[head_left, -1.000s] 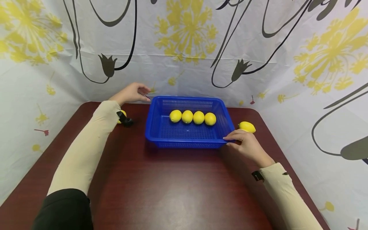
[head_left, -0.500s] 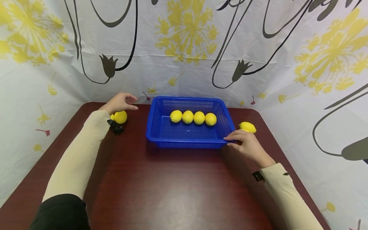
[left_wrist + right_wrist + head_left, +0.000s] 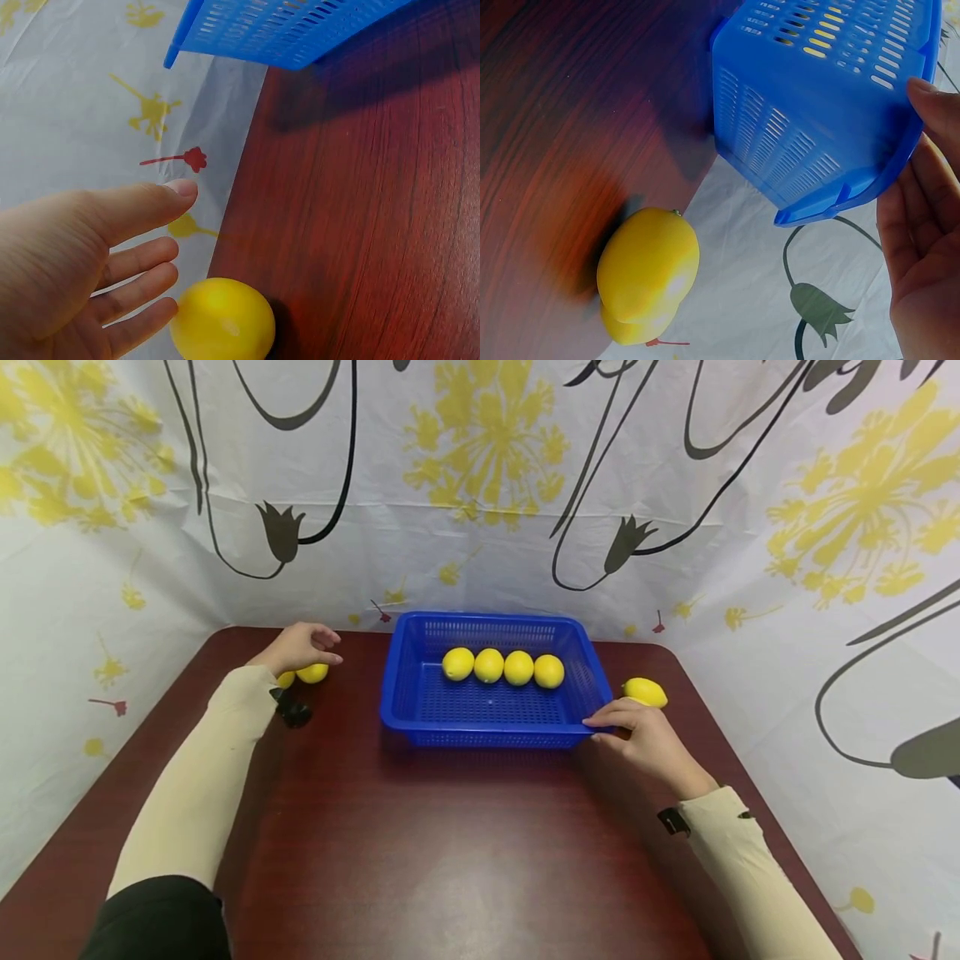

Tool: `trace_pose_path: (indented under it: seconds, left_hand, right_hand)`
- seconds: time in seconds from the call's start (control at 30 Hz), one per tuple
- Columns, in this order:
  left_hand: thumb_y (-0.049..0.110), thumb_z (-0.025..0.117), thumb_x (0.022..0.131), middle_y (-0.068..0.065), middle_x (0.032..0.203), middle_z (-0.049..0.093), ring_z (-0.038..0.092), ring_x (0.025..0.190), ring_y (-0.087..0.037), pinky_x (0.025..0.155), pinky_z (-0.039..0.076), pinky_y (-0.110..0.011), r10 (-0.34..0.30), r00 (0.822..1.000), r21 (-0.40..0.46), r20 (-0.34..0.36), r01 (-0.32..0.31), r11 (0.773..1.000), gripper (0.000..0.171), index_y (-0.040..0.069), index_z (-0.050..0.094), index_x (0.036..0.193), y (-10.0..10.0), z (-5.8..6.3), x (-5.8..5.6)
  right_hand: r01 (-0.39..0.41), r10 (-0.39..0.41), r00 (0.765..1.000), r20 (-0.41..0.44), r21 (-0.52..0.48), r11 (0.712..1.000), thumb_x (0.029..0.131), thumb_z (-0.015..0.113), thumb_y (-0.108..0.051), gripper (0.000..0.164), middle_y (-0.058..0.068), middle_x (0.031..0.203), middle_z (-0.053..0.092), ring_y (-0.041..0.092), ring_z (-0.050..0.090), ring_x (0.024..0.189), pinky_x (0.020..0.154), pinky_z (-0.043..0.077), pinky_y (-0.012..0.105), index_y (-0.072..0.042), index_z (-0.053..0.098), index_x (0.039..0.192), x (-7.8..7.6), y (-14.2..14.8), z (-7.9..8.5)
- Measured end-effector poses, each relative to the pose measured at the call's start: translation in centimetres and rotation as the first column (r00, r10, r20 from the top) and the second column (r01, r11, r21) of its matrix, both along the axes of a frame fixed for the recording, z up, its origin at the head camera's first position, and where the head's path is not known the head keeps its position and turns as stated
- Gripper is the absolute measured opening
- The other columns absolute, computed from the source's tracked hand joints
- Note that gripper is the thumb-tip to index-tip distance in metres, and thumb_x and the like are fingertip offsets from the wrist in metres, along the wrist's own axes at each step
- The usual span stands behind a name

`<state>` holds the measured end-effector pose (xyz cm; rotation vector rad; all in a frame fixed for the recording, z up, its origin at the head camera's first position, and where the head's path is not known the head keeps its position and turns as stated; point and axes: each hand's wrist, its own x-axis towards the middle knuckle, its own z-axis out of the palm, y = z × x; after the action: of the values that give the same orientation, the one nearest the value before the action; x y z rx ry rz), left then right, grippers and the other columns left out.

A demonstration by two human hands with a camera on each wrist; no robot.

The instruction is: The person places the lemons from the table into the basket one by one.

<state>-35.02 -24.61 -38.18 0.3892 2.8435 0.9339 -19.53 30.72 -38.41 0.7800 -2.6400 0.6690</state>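
1. Right hand (image 3: 645,739) pinches blue basket (image 3: 487,727) at its near right corner; unchanged.
2. Right-side lemons (image 3: 649,266): by the table's (image 3: 450,827) right edge, beside basket.
3. Four lemons (image 3: 489,666) sit rowed in basket.
4. Left hand (image 3: 294,647) has shifted from basket to left-side lemons (image 3: 313,673), table's back left corner. Grip wide, holding nothing, so work's now there; contact unclear from these angles.

Enclosed tabletop bay; whether in a home, a studio or other premises cannot be told. One table (image 3: 465,827), dark red-brown, wood-grained, far corners rounded. Pale sheeting (image 3: 480,552), creased, printed with yellow, grey and red flowers, rising beyond far, left and right edges.
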Motion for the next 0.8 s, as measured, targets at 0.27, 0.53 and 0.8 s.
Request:
trace_pose_path:
  seconds: [0.27, 0.53, 0.8]
  left_hand:
    - [0.021, 0.071, 0.090, -0.029, 0.135, 0.055, 0.052, 0.125, -0.042, 0.104, 0.044, -0.057, 0.042, 0.999, -0.031, -0.013, -0.042, 0.999, 0.047, -0.003, 0.057, 0.129, -1.0, 0.0, -0.2]
    - [0.019, 0.069, 0.090, -0.032, 0.138, 0.051, 0.048, 0.126, -0.048, 0.101, 0.045, -0.059, 0.062, 0.997, -0.190, -0.047, -0.070, 0.979, 0.050, -0.007, 0.056, 0.131, -1.2, -0.2, 0.3]
    - [0.025, 0.072, 0.088, -0.034, 0.136, 0.048, 0.047, 0.122, -0.050, 0.094, 0.047, -0.060, 0.112, 0.991, -0.297, -0.074, -0.129, 0.946, 0.064, -0.008, 0.049, 0.137, -1.3, -0.3, 0.9]
  right_hand:
    - [0.002, -0.002, 1.000, -0.006, -0.008, 1.000, 0.078, 0.081, -0.004, 0.025, -0.001, 0.099, 0.074, 0.016, 0.066, 0.094, 0.078, 0.056, 0.030, -0.014, 0.080, 0.102, 0.0, 0.1, -0.1]
    - [0.002, -0.002, 1.000, -0.008, -0.002, 1.000, 0.078, 0.081, -0.005, 0.025, -0.001, 0.099, 0.074, 0.016, 0.066, 0.094, 0.078, 0.056, 0.027, -0.013, 0.080, 0.101, -0.1, 0.1, -0.2]
    - [-0.004, 0.004, 1.000, -0.009, -0.005, 1.000, 0.078, 0.081, -0.004, 0.025, -0.001, 0.099, 0.074, 0.016, 0.066, 0.094, 0.078, 0.056, 0.028, -0.013, 0.080, 0.101, -0.1, 0.1, -0.2]
